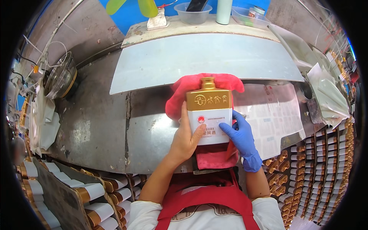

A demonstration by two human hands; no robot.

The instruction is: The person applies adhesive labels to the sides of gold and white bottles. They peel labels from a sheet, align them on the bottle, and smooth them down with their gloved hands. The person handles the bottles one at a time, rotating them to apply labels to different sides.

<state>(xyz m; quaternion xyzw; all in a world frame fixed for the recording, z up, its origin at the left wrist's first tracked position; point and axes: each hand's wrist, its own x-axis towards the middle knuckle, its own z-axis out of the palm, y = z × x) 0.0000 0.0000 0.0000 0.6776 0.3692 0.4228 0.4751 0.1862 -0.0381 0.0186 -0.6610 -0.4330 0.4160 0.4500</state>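
Note:
A flat-sided bottle (209, 100) with a gold shoulder and neck and a white lower body stands upright in front of me, its printed face toward the camera. My bare left hand (185, 140) is closed on its left side, thumb across the white front. On the right side, my right hand (242, 138), in a blue rubber glove, grips the same bottle with its thumb on the front. Behind and below the bottle lies a red cloth (178, 97), partly covered by it. The fingers behind the bottle are hidden.
A pale board (207, 57) spans the back of the grey metal table (92, 119). Printed paper (266, 119) lies at right. Racks of similar bottles (326, 161) stand low on both sides. A small green fan (147, 8), plastic tub (193, 14) and pale green cylinder (224, 11) are at the back.

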